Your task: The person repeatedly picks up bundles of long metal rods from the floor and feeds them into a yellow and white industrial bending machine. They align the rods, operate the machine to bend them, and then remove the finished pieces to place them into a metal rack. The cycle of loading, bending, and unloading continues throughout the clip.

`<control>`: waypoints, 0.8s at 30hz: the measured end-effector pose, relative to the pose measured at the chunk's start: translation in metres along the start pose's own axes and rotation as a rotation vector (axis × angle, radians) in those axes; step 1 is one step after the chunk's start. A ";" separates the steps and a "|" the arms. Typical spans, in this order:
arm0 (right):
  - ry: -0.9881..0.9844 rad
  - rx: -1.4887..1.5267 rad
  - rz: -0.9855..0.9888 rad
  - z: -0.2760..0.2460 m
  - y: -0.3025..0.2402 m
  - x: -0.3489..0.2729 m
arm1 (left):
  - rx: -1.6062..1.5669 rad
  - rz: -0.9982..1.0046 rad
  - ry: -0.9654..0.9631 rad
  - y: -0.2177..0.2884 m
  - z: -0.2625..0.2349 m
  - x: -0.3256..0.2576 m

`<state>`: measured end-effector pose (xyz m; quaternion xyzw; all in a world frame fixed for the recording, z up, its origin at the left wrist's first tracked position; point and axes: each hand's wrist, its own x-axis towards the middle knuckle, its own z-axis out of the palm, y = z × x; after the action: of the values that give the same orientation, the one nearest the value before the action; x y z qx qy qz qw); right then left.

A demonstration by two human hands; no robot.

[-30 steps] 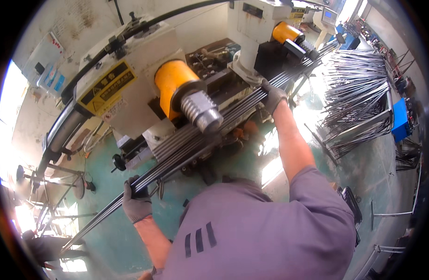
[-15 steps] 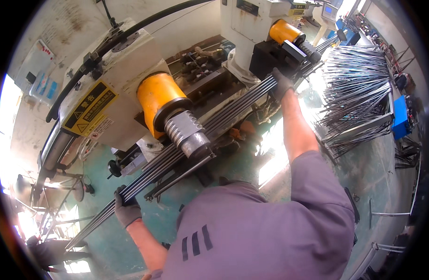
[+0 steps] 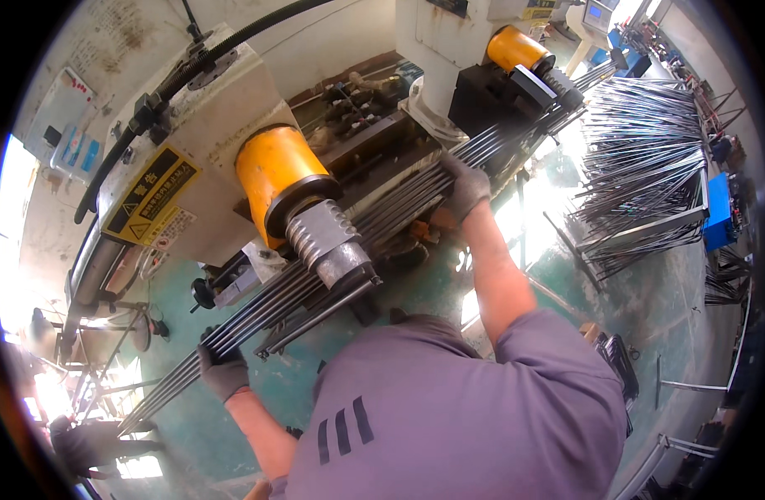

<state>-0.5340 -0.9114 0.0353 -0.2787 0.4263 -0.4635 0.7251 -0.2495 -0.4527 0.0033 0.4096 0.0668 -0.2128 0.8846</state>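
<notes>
A bundle of several long, thin metal rods [image 3: 270, 302] runs slantwise from lower left to upper right, passing beneath the yellow-and-grey cylinder head [image 3: 284, 187] of a machine. My left hand [image 3: 222, 372], in a dark glove, is closed round the rods near their lower-left part, with the ends sticking out beyond it. Farther along, my right hand [image 3: 465, 190], gloved too, is closed over the same bundle between the two machine heads. Some of its fingers are hidden. Past it the rods run toward the second yellow head [image 3: 520, 52], looking blurred there.
A rack [image 3: 649, 229] heaped with many loose metal rods stands at the right, beside a blue box [image 3: 717, 212]. A yellow warning sign [image 3: 152, 196] is on the white machine body. A short bar [image 3: 320, 317] juts out under the near head. Another person [image 3: 107, 446] is at lower left.
My right hand has moved left and nearer along the rods, away from the far machine head. Rods now show beyond it. My left hand has barely shifted and stays on the bundle.
</notes>
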 end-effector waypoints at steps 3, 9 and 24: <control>0.052 -0.049 0.014 -0.023 -0.012 0.034 | 0.054 0.033 0.030 0.019 -0.022 0.010; -0.101 -0.103 0.000 -0.074 -0.038 0.113 | 0.997 0.296 -0.133 -0.007 0.016 -0.018; -0.136 -1.600 -0.909 -0.063 0.035 0.054 | -0.178 -0.122 0.027 -0.031 0.032 -0.027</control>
<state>-0.5629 -0.9467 -0.0430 -0.8642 0.4256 -0.2534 0.0880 -0.2887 -0.4862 0.0110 0.3274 0.1225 -0.2540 0.9018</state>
